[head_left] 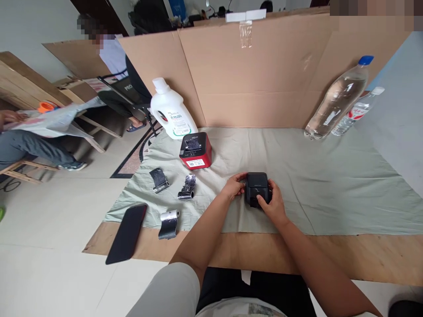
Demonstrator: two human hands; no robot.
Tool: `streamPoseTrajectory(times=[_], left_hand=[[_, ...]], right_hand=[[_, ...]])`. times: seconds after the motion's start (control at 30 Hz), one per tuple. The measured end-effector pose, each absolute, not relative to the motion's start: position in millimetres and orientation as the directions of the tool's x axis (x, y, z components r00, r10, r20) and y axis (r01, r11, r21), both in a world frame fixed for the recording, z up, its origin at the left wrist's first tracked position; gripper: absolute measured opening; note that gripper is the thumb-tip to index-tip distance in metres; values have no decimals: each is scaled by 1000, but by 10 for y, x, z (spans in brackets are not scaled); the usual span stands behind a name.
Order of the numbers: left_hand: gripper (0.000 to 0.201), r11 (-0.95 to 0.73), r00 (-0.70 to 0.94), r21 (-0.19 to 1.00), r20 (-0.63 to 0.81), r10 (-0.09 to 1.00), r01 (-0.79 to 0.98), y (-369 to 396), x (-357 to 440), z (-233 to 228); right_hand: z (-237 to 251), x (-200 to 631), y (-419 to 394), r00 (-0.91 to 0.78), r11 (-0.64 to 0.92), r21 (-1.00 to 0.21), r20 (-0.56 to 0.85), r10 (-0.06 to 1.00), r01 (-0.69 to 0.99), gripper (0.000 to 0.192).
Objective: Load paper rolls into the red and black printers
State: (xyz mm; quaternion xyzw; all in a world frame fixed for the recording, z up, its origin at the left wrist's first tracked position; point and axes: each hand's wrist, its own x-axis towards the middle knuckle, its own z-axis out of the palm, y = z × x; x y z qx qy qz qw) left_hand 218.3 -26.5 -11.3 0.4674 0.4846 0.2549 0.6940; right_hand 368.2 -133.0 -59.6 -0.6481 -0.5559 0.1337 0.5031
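Black printer [257,187] gripped between my left hand [234,186] and right hand [273,203]; loose hold could drop it onto cloth [330,185].

Floor: cardboard sheet [330,259], grey-green cloth [330,185] on it; phone [127,233] overhangs cardboard edge.

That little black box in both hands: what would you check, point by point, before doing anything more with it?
1. Left hand grips black box: ok.
2. Right hand grips its near side: ok.
3. Box rests on the green cloth: cannot tell.
4. Box lid closed: cannot tell.
5. Red box stands apart from it: ok.
6. Three paper rolls and phone lie apart to the left: ok.
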Motion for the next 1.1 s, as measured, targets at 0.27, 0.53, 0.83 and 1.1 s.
streamPoseTrajectory(times=[0.27,0.53,0.83,1.1], left_hand=[[65,413,396,907,-411,821,86,-290,2163,-116],[34,362,323,927,-372,870,95,-328,2173,-146],[23,-563,467,620,332,820,547,-506,2284,94],[15,-572,617,316,-59,784,757,-270,2673,349]], right_hand=[[-417,3655,-1405,326,159,-674,533,781,721,21],[-380,3646,-1421,240,177,-601,548,801,780,64],[-518,3746,-1348,349,233,-786,492,798,573,41],[-603,3763,-1291,423,187,-843,431,797,505,42]])
